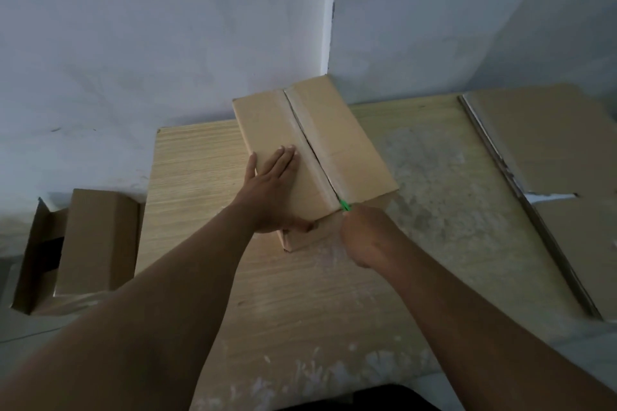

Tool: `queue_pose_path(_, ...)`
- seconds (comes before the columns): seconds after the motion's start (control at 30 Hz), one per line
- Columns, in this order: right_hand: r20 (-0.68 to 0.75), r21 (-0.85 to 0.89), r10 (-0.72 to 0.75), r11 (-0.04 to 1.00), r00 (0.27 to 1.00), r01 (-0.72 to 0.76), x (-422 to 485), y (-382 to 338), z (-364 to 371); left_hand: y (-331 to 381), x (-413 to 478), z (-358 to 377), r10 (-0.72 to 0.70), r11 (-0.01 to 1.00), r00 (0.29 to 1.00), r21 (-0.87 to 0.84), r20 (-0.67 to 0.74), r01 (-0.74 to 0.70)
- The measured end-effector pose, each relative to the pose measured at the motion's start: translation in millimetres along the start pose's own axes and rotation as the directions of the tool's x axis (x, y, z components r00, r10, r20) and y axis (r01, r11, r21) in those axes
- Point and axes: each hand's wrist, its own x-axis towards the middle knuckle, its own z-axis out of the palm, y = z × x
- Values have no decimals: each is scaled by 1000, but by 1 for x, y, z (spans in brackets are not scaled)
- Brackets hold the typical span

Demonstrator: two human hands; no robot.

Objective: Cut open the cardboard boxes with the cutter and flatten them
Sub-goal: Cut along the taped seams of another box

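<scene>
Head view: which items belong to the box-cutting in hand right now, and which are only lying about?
In use: cardboard box on the table; green cutter at its taped seam; left hand pressing the lid; right hand gripping the cutter.

Lying about: open box left; flattened cardboard right.
</scene>
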Motion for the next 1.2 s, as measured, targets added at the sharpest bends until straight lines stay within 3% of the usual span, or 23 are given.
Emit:
queue_pose_path(0.3,-88,128,56,991,995,-45,-33,13,23,-3,4,5,6,1000,999,-10,-40,-7)
queue_pose_path(0.47,-153,179,64,983,986,-36,-42,16,27,1,5,-4,32,998,999,46,38,-34)
queue_pose_path(0.67,-131,265,52,964,990,-15,-41,21,29,13,13,-30,11,985,986,169,168,-40)
queue_pose_path(0.97,-205,315,-5,946,979,71,-58,45,-4,24,23,-56,23,956,973,278,232,-89)
queue_pose_path(1.1,-21,662,31,750,999,-10,-39,54,-15,26,35,-77,37,939,942,310,334,-147)
queue_pose_path(1.2,119,735,41,668,992,-116,-31,58,-5,38,45,-89,19,889,922,415,386,-192)
